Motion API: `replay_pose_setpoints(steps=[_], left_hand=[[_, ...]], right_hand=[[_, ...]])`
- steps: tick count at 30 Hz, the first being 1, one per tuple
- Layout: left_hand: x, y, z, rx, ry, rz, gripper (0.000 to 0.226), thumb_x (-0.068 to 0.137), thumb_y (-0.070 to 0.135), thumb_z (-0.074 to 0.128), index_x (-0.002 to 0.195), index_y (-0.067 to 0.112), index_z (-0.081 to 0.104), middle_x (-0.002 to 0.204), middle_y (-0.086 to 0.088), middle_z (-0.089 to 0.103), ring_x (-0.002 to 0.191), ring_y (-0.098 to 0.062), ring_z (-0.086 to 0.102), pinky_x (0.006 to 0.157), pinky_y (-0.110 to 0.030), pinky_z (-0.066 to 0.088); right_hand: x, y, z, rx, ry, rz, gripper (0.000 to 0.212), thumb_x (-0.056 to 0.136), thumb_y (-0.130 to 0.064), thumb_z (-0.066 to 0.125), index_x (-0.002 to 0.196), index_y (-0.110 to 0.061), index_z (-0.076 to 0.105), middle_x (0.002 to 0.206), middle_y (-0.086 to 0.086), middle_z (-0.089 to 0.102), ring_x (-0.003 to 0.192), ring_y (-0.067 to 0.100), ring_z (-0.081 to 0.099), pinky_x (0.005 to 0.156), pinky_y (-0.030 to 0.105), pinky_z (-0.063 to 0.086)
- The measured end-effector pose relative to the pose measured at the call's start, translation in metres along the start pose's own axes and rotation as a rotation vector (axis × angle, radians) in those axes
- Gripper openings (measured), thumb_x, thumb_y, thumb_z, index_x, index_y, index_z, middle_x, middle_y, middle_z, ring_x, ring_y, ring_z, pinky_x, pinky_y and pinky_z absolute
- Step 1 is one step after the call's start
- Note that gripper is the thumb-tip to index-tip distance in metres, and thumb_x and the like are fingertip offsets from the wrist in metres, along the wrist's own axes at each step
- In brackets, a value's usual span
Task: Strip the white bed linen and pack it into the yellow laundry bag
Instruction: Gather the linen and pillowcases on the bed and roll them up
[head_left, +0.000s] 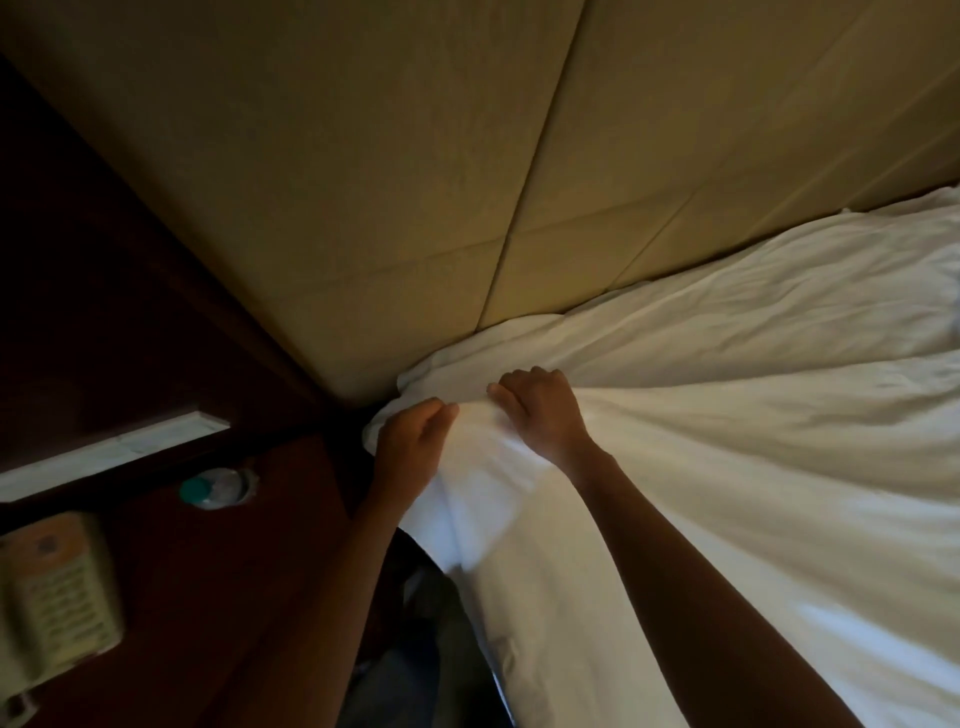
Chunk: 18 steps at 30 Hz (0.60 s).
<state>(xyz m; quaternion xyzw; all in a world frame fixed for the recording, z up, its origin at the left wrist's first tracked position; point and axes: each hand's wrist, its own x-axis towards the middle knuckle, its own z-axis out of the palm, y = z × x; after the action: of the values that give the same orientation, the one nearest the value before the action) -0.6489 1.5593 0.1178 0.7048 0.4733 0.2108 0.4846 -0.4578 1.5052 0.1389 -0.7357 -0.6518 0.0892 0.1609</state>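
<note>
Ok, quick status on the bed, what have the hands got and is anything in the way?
Left hand and right hand both grip the sheet at the corner by the headboard. Sheet bunched, not off. Bag not in view. Nothing blocking.

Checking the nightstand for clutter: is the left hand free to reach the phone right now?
Probably not yet: the left hand grips the white sheet at the bed corner. The phone lies uncovered on the nightstand, so letting go would free it.
</note>
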Motion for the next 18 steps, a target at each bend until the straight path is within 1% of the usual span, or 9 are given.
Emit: replay_pose_setpoints(steps=[2,4,7,9,11,12,14,16,18], left_hand=[[0.011,-0.025,-0.004,0.017,0.018,-0.048,0.051,0.097,0.048,0.047,0.068,0.008,0.06,0.06,-0.005,0.055,0.062,-0.021,0.055,0.061,-0.038,0.043],[0.017,-0.053,-0.002,0.044,0.018,-0.087,0.046,0.098,0.04,0.052,0.062,0.012,0.056,0.054,0.002,0.047,0.058,-0.016,0.05,0.061,-0.036,0.04],[0.017,-0.085,0.008,0.108,-0.036,-0.095,0.042,0.098,0.036,0.051,0.058,0.025,0.047,0.052,0.008,0.042,0.054,-0.009,0.045,0.062,-0.032,0.035],[0.017,-0.109,0.02,0.112,-0.086,-0.119,0.041,0.099,0.039,0.05,0.059,0.03,0.043,0.054,0.008,0.044,0.057,-0.009,0.047,0.065,-0.031,0.036],[0.016,-0.129,0.031,0.106,-0.102,-0.174,0.041,0.098,0.045,0.048,0.064,0.023,0.055,0.063,-0.004,0.058,0.067,-0.024,0.059,0.068,-0.034,0.043],[0.018,-0.139,0.037,0.095,-0.103,-0.204,0.047,0.095,0.048,0.046,0.07,0.012,0.064,0.072,-0.014,0.065,0.077,-0.032,0.064,0.074,-0.038,0.048],[0.023,-0.152,0.045,0.025,-0.139,-0.303,0.06,0.088,0.055,0.045,0.083,0.0,0.069,0.086,-0.021,0.069,0.091,-0.034,0.066,0.085,-0.044,0.051],[0.03,-0.152,0.049,-0.022,-0.199,-0.346,0.068,0.081,0.069,0.043,0.078,0.004,0.063,0.081,-0.019,0.065,0.084,-0.031,0.064,0.081,-0.044,0.048],[0.04,-0.152,0.053,-0.064,-0.224,-0.332,0.071,0.079,0.07,0.045,0.08,0.0,0.059,0.08,-0.019,0.063,0.079,-0.028,0.061,0.075,-0.041,0.046]], right_hand=[[0.0,0.015,0.024,-0.113,-0.069,-0.083,0.024,0.092,-0.026,0.042,0.083,-0.019,0.063,0.066,0.002,0.061,0.052,0.026,0.054,0.055,0.03,0.026],[-0.009,0.035,0.05,-0.094,-0.088,-0.044,0.018,0.088,-0.027,0.047,0.08,-0.021,0.062,0.064,0.002,0.061,0.048,0.026,0.057,0.052,0.03,0.03],[-0.031,0.062,0.081,-0.048,-0.058,0.099,0.032,0.089,-0.039,0.045,0.069,-0.018,0.058,0.059,0.003,0.058,0.052,0.029,0.06,0.053,0.035,0.042],[-0.033,0.074,0.099,-0.086,-0.034,0.122,0.037,0.09,-0.042,0.042,0.07,-0.015,0.058,0.062,0.004,0.059,0.057,0.031,0.061,0.056,0.034,0.04],[-0.025,0.078,0.114,-0.106,0.008,0.11,0.037,0.092,-0.039,0.043,0.071,-0.013,0.058,0.061,0.005,0.058,0.055,0.032,0.059,0.055,0.032,0.038],[-0.018,0.077,0.119,-0.109,0.028,0.11,0.036,0.093,-0.037,0.043,0.072,-0.012,0.058,0.061,0.005,0.058,0.054,0.032,0.057,0.054,0.032,0.039],[-0.004,0.077,0.135,-0.103,0.051,0.113,0.036,0.095,-0.035,0.042,0.073,-0.011,0.059,0.061,0.005,0.057,0.053,0.031,0.056,0.053,0.032,0.04],[0.008,0.077,0.145,-0.081,0.041,0.131,0.039,0.097,-0.036,0.039,0.074,-0.012,0.059,0.062,0.006,0.057,0.055,0.032,0.057,0.055,0.034,0.04],[0.019,0.079,0.153,-0.056,0.015,0.13,0.042,0.098,-0.037,0.034,0.076,-0.012,0.059,0.067,0.006,0.06,0.059,0.033,0.057,0.059,0.036,0.038]])
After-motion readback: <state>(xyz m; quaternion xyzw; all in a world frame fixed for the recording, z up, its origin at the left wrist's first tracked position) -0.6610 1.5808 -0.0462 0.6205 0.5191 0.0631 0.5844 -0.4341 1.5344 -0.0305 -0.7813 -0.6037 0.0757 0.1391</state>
